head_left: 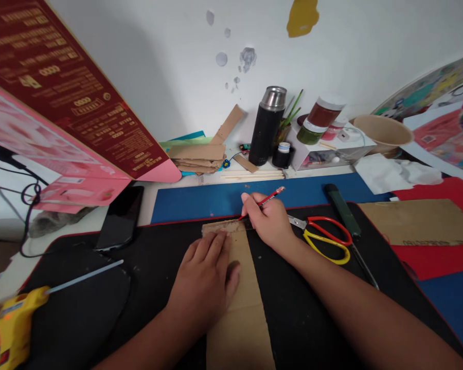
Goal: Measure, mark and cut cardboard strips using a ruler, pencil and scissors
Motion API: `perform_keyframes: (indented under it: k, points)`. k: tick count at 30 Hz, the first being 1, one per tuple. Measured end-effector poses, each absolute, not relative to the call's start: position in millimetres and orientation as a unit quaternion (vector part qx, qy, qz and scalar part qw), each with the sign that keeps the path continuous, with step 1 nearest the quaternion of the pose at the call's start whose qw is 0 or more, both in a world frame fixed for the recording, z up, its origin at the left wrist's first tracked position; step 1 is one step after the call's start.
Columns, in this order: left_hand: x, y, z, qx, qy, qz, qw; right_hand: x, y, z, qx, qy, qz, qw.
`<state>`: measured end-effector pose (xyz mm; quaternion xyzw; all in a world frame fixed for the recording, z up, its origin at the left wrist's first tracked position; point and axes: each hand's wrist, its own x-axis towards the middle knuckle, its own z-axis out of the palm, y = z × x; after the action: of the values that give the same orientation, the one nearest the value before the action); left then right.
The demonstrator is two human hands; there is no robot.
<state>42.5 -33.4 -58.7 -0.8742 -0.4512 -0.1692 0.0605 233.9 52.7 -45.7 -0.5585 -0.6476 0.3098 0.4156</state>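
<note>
My right hand [272,218] grips a red pencil [270,196], its tip down near the far end of a long cardboard strip [241,329]. Across that end lies a narrow see-through strip [212,228] that looks like a ruler. Flat on the cardboard, with fingertips at the see-through strip's edge, rests my left hand [204,277], its fingers stretched out. Scissors [327,239] with red and yellow handles lie right of my right hand, beside a dark green utility knife [341,209].
A yellow glue gun [19,324] lies at the left, near a black phone [119,218]. Behind the black mat [158,318] stand a black thermos [268,126], stacked cardboard pieces [196,154] and paint jars [320,115]. A tall pink-and-red box [88,113] leans at the left.
</note>
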Motion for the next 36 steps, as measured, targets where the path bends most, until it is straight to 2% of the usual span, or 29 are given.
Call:
perform_keyframes:
  k: [36]
  points:
    - [43.9, -36.2, -60.1, -0.869, -0.458, -0.177, 0.062, 232.9, 52.4, -48.9, -0.544, -0.650, 0.331, 0.414]
